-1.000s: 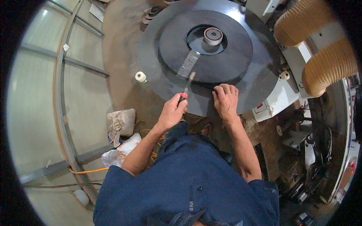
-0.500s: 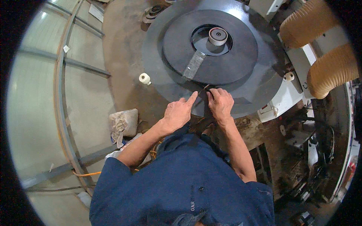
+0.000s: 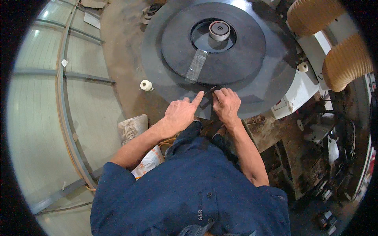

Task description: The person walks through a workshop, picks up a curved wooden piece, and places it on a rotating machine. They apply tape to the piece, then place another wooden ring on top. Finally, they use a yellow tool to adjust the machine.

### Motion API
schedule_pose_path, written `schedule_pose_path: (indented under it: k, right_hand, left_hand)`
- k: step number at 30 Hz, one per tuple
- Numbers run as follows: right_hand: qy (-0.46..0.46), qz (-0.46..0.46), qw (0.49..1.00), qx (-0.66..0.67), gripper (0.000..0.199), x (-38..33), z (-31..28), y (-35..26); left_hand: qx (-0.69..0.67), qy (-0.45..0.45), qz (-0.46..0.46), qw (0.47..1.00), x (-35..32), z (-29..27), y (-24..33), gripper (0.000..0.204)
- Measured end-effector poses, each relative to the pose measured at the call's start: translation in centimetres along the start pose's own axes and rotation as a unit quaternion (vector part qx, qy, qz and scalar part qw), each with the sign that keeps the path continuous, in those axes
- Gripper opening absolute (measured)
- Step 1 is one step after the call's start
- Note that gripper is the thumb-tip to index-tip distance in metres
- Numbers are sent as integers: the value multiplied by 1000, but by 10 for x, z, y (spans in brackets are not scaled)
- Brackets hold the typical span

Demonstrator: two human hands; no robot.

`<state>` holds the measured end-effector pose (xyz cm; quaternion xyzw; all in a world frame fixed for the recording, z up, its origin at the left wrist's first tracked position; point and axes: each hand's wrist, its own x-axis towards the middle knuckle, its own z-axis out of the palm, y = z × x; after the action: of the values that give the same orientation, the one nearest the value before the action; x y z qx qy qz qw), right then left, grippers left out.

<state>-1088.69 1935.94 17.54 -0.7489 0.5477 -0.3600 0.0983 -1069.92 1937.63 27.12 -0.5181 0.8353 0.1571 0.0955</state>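
A wide roll of dark band (image 3: 244, 59) lies flat on a large grey round disc (image 3: 157, 51) in front of me. A strip of clear tape (image 3: 197, 65) crosses its coils. Just below the roll's near edge, my right hand (image 3: 227, 104) is closed in a pinch on a thin dark strip (image 3: 210, 90). My left hand (image 3: 181, 112) is beside it over the disc, index finger stretched toward the strip's end and the other fingers partly bent. Whether that fingertip touches the strip is hard to tell. A round hub (image 3: 219, 29) stands inside the roll's centre.
White rollers (image 3: 146, 85) (image 3: 302, 67) stand at the disc's left and right edges. Ribbed tan hoses (image 3: 348, 65) hang at the right above a white machine body (image 3: 297, 102). At the left are a panelled wall (image 3: 43, 118) and a sack (image 3: 132, 126) on the floor.
The view has shifted slightly, so the roll and disc sit a little higher and further left. Both hands stay close together at the roll's near edge, the right still pinching.
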Motion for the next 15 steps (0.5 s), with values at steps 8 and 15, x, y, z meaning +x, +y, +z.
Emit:
schedule_pose_path:
  k: [8, 15]
  right_hand:
    - [25, -51, 998, -40, 12, -5, 7, -3]
    - [175, 129, 975, -39, 7, 5, -15, 34]
  left_hand:
    - [-9, 25, 29, 999, 25, 29, -11, 74]
    - [5, -23, 15, 1000, 9, 29, -22, 80]
